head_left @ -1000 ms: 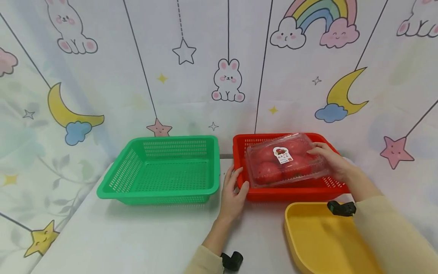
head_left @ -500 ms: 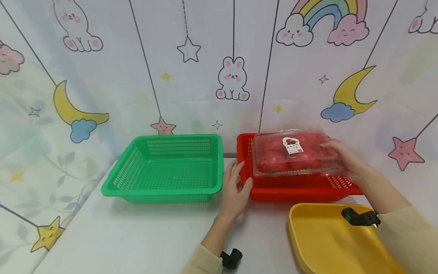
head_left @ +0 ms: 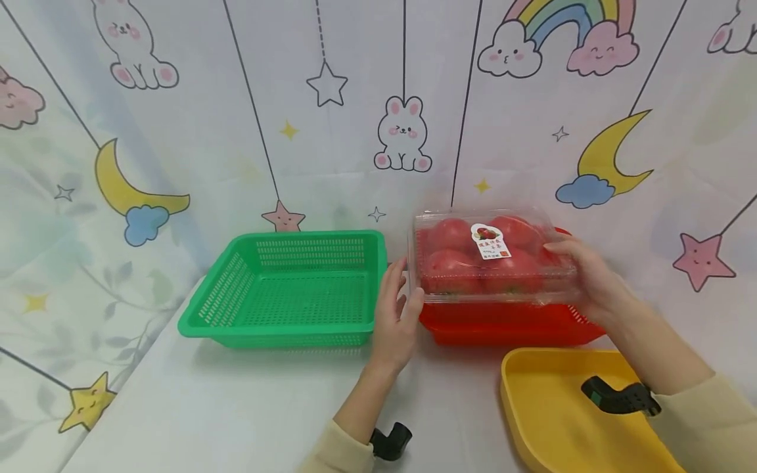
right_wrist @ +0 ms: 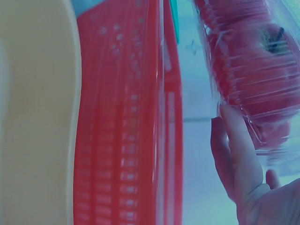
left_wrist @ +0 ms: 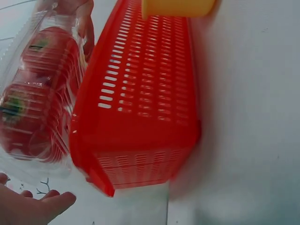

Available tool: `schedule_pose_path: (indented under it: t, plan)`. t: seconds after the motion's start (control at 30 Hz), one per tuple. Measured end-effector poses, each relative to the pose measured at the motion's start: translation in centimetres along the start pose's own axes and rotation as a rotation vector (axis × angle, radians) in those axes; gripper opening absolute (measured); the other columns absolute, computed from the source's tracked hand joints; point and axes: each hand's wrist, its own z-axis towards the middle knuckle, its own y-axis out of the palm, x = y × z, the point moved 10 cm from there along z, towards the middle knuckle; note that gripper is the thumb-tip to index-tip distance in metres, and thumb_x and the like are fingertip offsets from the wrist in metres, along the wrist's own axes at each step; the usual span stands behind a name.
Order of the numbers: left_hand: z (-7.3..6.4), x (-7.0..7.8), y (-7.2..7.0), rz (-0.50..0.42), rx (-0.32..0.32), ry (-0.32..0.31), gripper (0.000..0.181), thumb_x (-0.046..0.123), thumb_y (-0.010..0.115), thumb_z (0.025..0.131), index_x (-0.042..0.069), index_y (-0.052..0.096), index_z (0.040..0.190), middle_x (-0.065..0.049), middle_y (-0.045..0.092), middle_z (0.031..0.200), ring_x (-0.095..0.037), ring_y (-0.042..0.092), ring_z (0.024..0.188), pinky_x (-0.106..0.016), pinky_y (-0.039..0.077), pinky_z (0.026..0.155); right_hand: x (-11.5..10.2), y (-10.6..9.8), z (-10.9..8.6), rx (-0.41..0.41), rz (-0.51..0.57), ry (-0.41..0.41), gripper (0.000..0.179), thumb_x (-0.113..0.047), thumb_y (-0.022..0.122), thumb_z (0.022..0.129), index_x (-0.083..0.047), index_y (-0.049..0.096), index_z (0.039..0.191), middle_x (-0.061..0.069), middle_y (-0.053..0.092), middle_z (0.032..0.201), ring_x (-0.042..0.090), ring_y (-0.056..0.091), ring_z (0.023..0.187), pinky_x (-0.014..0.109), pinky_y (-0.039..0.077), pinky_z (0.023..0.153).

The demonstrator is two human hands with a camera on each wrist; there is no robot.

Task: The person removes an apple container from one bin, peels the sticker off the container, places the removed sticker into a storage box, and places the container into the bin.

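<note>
Four red fruits (head_left: 451, 268) show in the clear pack (head_left: 487, 266), gripped by the right hand (head_left: 596, 276) above the red basket (head_left: 508, 330); fingers extended, the left hand (head_left: 395, 328) perhaps touches the pack's other end.

Pale backdrop (head_left: 331, 151) with cartoon rabbits (head_left: 403, 141), moons (head_left: 112, 180), stars (head_left: 704, 263) and a rainbow (head_left: 562, 14) behind a white table (head_left: 236, 407)
</note>
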Motion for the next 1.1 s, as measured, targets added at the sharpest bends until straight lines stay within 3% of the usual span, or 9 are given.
schedule_pose_path:
  t: [0.1, 0.3, 0.6, 0.87, 0.93, 1.1]
  plan:
    - [-0.1, 0.2, -1.0, -0.090, -0.011, -0.024, 0.063, 0.030, 0.054, 0.100, 0.025, 0.031, 0.159, 0.002, 0.032, 0.159, -0.026, 0.039, 0.139, -0.047, 0.047, 0.103, 0.1, 1.7, -0.5, -0.003, -0.013, -0.012, 0.039, -0.038, 0.057, 0.101, -0.042, 0.034, 0.133, -0.007, 0.041, 0.136, 0.017, 0.045, 0.119, 0.033, 0.056, 0.088]
    - [-0.7, 1.2, -3.5, -0.236, -0.046, -0.048, 0.065, 0.031, 0.045, 0.101, 0.019, 0.024, 0.162, -0.004, 0.026, 0.162, -0.028, 0.034, 0.141, -0.048, 0.051, 0.098, 0.5, 5.0, -1.6, -0.021, -0.049, -0.070, 0.042, -0.038, 0.057, 0.101, -0.041, 0.034, 0.137, -0.007, 0.042, 0.139, 0.018, 0.044, 0.123, 0.034, 0.054, 0.091]
    - [-2.6, 2.1, -8.3, -0.092, -0.042, -0.061, 0.066, 0.026, 0.051, 0.101, 0.018, 0.026, 0.161, -0.006, 0.027, 0.163, -0.029, 0.025, 0.146, -0.047, 0.050, 0.098, 2.0, 9.9, -3.4, -0.004, -0.227, -0.128, 0.062, -0.038, 0.055, 0.102, -0.030, 0.016, 0.149, 0.005, 0.027, 0.150, 0.026, 0.036, 0.129, 0.043, 0.046, 0.099]
    - [-5.5, 2.8, -11.7, -0.078, -0.071, -0.098, 0.063, 0.020, 0.052, 0.101, 0.022, 0.030, 0.160, -0.004, 0.027, 0.162, -0.033, 0.030, 0.143, -0.034, 0.054, 0.091, 4.5, 13.0, -5.3, -0.090, -0.272, -0.087, 0.073, -0.028, 0.057, 0.099, -0.019, 0.007, 0.151, 0.014, 0.019, 0.153, 0.035, 0.028, 0.136, 0.049, 0.049, 0.099]
    - [-6.2, 3.0, -12.1, -0.083, -0.091, -0.104, 0.063, 0.017, 0.052, 0.101, 0.022, 0.031, 0.160, -0.005, 0.027, 0.162, -0.036, 0.035, 0.139, -0.034, 0.055, 0.090, 5.2, 13.2, -5.9, -0.114, -0.289, -0.071, 0.073, -0.027, 0.057, 0.099, -0.017, 0.006, 0.150, 0.016, 0.018, 0.152, 0.036, 0.030, 0.135, 0.050, 0.049, 0.099]
    - [-8.0, 3.4, -13.4, -0.116, -0.130, -0.142, 0.064, 0.010, 0.053, 0.099, 0.026, 0.036, 0.158, -0.007, 0.029, 0.161, -0.046, 0.045, 0.129, -0.037, 0.056, 0.087, 6.7, 13.7, -7.3, -0.192, -0.259, -0.019, 0.068, -0.026, 0.055, 0.099, -0.016, 0.008, 0.148, 0.020, 0.028, 0.144, 0.032, 0.054, 0.118, 0.045, 0.054, 0.091]
